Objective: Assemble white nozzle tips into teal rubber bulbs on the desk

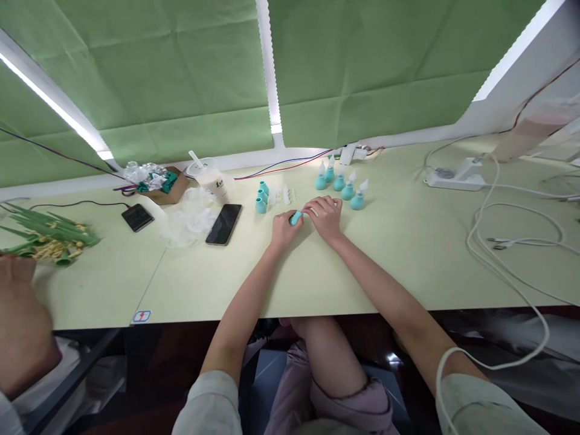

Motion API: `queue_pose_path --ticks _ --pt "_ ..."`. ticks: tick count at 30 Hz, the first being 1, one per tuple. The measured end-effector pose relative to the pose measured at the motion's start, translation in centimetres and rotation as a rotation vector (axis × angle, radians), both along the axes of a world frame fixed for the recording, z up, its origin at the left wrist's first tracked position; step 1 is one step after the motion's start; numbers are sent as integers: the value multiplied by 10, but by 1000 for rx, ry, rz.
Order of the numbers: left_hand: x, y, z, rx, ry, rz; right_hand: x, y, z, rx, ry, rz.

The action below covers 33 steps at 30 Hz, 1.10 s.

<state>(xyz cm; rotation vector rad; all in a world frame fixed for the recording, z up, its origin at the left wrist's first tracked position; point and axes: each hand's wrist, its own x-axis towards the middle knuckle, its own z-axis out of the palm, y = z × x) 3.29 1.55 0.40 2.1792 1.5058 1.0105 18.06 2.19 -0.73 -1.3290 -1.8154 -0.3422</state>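
My left hand (284,229) is closed around a teal rubber bulb (296,218), its neck turned toward my right hand. The fingertips of my right hand (325,216) come together at that neck; whatever they pinch is too small to make out. Just beyond my left hand, several open-necked teal bulbs (261,198) form a short row. Small clear nozzles (286,194) and tiny white pieces lie beside them. Past my right hand stand several teal bulbs with clear pointed tips fitted (347,190).
Left of my hands are a phone (223,224), clear plastic bags (190,217), a lidded drink cup (211,180) and a cardboard box (165,190). A co-worker's hand (16,272) is beside green strips (49,232) at far left. A power strip (455,179) and white cables (475,232) occupy the right.
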Motion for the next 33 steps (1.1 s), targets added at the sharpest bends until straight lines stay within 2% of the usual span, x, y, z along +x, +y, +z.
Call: queue_pose_path --ticks 8,13,20,26,33 --pt "-3 4 -4 68 69 49 1 2 5 -79 -113 94" --pt "-4 3 -2 61 15 11 5 2 2 -56 -67 99" --pt "-6 1 5 8 -72 -64 16 1 1 -22 -140 133" --pt "-6 2 2 18 1 -84 18 3 -1 -30 -141 121" --pt "-5 3 1 52 122 -28 19 4 1 -30 -213 141"
